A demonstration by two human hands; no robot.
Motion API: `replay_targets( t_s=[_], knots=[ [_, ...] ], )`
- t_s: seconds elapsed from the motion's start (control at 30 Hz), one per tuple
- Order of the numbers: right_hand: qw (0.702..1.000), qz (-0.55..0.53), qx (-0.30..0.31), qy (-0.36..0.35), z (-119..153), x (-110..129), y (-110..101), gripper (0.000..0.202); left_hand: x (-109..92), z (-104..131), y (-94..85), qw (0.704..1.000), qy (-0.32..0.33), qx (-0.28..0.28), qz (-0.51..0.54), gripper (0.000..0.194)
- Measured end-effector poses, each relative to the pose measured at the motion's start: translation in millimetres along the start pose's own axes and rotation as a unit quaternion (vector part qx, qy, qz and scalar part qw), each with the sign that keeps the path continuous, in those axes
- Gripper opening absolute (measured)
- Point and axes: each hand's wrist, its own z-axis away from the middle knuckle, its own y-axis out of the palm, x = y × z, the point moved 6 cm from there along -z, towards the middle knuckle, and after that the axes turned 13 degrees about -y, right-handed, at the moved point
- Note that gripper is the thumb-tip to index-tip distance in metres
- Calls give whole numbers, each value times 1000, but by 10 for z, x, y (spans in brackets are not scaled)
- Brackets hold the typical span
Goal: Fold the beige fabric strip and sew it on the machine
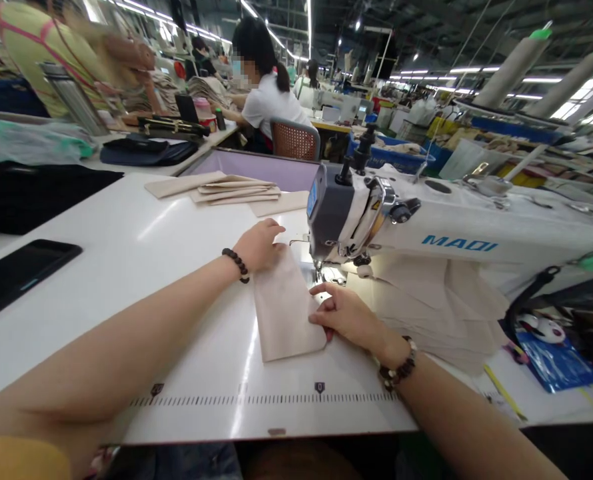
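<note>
The broad white glossy surface (141,267) carries everything, with a printed ruler scale along its near edge. On it, to the right, stands the white and grey industrial sewing machine (426,227), lettered "MAQI" in blue on its arm; its small blue screen is too small to read. Under that arm lies a loose heap of beige cut fabric pieces (451,313), and a smaller fan of the same beige pieces (226,188) lies well apart at the far side. A flat black phone (16,273) lies at the left edge.

The narrow beige fabric piece (284,310) lies flat just in front of the needle, its far end at the presser foot. The left hand (259,245), a dark bead bracelet at its wrist, presses down on the far left corner, fingers curled; the right hand (346,313) pins the right edge with flattened fingers, grasping nothing.

Judging from this, the piece is lined up but hardly any of it has passed under the foot, so most of the stitching looks undone
</note>
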Motion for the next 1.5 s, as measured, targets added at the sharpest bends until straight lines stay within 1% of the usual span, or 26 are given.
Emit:
replay_targets(
  t_s=[0.07,0.13,0.2,0.27,0.37,0.53,0.73,0.83,0.93,1.03,1.1,1.17,1.23,1.27,1.33,1.4,1.5],
  knots=[
    [1000,-3,-5,0,4,5,-1,36,-149,187,-3,999,37,20,-35,28],
    [1000,-6,-7,-3,5,9,7,37,-269,396,60,993,72,61,-68,24],
    [1000,-7,-8,-8,5,8,21,37,-326,569,146,987,96,84,-95,23],
    [1000,-6,-8,-13,5,2,31,38,-317,664,233,982,102,91,-130,25],
    [1000,-6,-5,-21,19,-2,39,43,-269,690,323,974,103,93,-179,24],
    [999,11,1,-36,68,-10,47,46,-297,665,344,969,96,85,-212,22],
    [998,49,9,-43,65,-50,58,46,-361,683,393,963,84,97,-235,32],
    [995,81,27,-43,94,-21,68,41,-377,702,406,962,77,95,-244,38],
    [988,138,50,-55,178,72,64,29,-383,730,415,963,72,86,-244,41],
    [972,212,54,-90,245,205,34,13,-363,748,430,966,69,75,-238,43],
    [953,271,34,-132,239,293,-3,18,-341,747,439,967,72,72,-234,39],
    [918,351,24,-185,201,357,-15,33,-319,742,446,967,80,74,-231,33],
    [876,423,57,-225,160,358,24,47,-302,737,450,966,87,79,-229,27],
    [860,446,82,-233,150,334,48,49,-296,736,451,966,89,81,-228,25],
    [845,466,124,-233,163,276,78,48,-291,739,455,966,87,82,-227,24],
    [835,481,139,-231,226,247,87,46,-294,745,460,968,80,81,-225,25],
    [810,517,158,-227,366,231,109,50,-308,754,472,970,68,78,-219,28]
  ],
)
